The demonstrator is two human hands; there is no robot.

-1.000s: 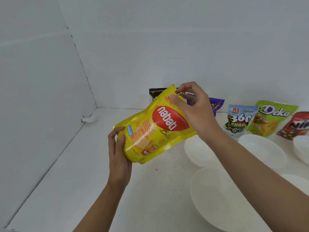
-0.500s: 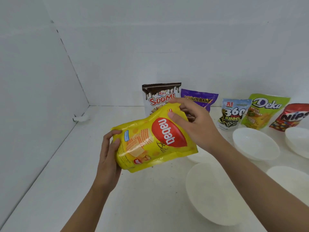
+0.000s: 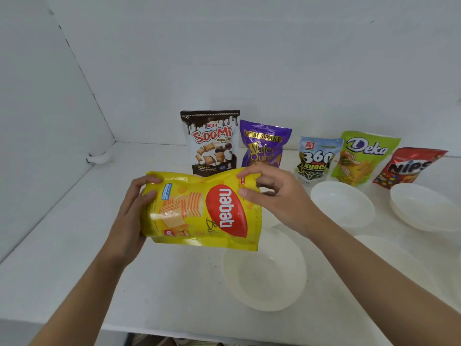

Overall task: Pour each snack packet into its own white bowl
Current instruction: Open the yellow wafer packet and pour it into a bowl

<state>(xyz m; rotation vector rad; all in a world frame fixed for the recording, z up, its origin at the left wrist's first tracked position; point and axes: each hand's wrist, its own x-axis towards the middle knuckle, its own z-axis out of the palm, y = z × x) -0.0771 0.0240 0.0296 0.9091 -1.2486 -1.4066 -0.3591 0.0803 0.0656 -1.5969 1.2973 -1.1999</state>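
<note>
A yellow Nabati packet (image 3: 199, 211) lies sideways in the air above the white table. My left hand (image 3: 132, 216) grips its bottom end at the left. My right hand (image 3: 277, 196) pinches its top right corner between thumb and fingers. A white bowl (image 3: 264, 275) sits just below and to the right of the packet. Behind stand the Soomi packet (image 3: 210, 141), the purple wafer packet (image 3: 264, 146), the 360 Kuaci packet (image 3: 315, 158), the green Deka packet (image 3: 361, 156) and the red Nips packet (image 3: 409, 166).
More white bowls sit to the right: one (image 3: 343, 203) behind my right wrist, one (image 3: 424, 208) at the far right, another (image 3: 394, 260) near my forearm. White walls close the left and back. The table's front edge (image 3: 174, 330) runs near the bottom.
The packet has swung from tilted to lying level and come lower and closer. My view has dropped, so the row of packets at the back shows in full.
</note>
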